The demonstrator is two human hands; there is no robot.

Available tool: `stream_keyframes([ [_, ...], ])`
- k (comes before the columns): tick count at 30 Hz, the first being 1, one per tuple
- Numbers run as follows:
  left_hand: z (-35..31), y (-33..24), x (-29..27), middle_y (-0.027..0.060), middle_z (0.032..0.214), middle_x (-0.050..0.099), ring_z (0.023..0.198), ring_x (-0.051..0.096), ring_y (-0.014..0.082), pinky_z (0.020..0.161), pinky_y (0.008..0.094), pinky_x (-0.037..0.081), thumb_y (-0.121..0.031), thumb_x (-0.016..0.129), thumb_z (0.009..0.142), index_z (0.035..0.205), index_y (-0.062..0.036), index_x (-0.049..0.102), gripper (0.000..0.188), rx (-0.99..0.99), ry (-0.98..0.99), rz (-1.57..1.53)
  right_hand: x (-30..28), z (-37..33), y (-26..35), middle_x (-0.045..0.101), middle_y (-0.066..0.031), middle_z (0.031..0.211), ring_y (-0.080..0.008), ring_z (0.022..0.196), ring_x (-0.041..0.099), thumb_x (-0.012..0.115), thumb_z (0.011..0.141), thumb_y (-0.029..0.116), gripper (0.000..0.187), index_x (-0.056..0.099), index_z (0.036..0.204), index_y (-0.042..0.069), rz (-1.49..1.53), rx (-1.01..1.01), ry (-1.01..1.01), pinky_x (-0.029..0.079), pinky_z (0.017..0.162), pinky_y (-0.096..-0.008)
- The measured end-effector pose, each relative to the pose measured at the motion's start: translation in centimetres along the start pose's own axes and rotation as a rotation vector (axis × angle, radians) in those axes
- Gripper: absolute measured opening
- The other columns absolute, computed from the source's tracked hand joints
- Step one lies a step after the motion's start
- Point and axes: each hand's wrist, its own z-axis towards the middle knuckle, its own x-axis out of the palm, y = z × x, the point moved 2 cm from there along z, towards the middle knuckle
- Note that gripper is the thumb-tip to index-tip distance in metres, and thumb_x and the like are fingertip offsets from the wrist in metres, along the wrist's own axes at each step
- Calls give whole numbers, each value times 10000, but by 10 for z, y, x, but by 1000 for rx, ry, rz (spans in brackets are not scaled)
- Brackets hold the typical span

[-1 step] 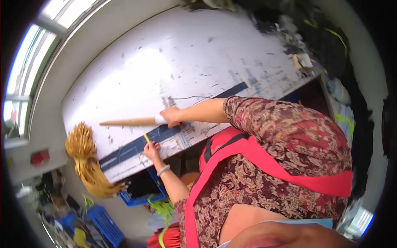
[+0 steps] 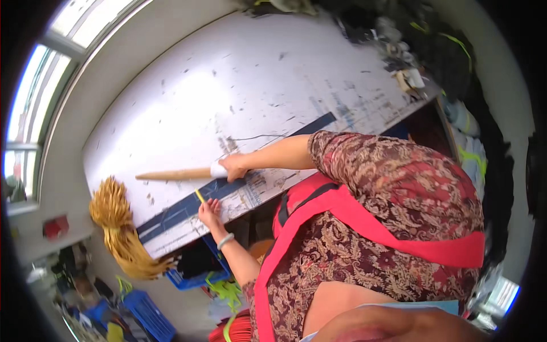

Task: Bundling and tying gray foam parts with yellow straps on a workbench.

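Observation:
My right hand [image 2: 233, 166] is closed round the thick end of a long tan tapered bundle [image 2: 174, 174], beside a white wrap [image 2: 217, 169]. The bundle points left across the white tabletop, and I cannot tell its material. Nearer the front edge, my left hand [image 2: 211, 213], below a pale bracelet, pinches a thin yellow strip [image 2: 199, 195] that sticks up past the fingertips. Both hands are over a long dark blue band [image 2: 171, 215] on the table. A golden bundle of strands [image 2: 114, 214], tied in the middle, hangs over the table's left corner.
The white table [image 2: 194, 102] is marked with dark specks and smudges. Dark cloth and grey items [image 2: 393, 43] are heaped at its far right. Blue baskets [image 2: 149, 313] stand below on the left, near bright green straps [image 2: 225, 293]. Windows [image 2: 34, 114] line the left wall.
The whole view has shifted slightly. A little more of the white wrap shows beside my right hand. Both hands keep their holds.

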Motion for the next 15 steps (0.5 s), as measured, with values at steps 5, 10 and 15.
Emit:
stream_keyframes([
  [5,-40,17,11,61,947,637,891,613,228,774,357,510,-192,514,932,1007,-72,530,142,-145,400,-417,-17,-53,-35,639,-99,869,-179,791,621,708,590,166,469,589,1019,20,558,-117,110,495,658,-306],
  [10,-89,33,90,47,996,641,917,603,202,806,343,486,-209,564,907,1012,-73,598,175,-373,484,-431,-40,-140,-85,616,-81,926,-172,846,585,766,601,245,618,528,1131,36,696,-146,-88,473,753,-312],
  [15,-142,52,218,55,971,612,859,598,188,734,298,490,-135,627,851,965,-54,572,150,-432,621,-66,-47,-192,-111,613,-93,1011,-166,925,586,733,656,302,647,507,1213,62,868,-49,-154,472,790,-301],
])
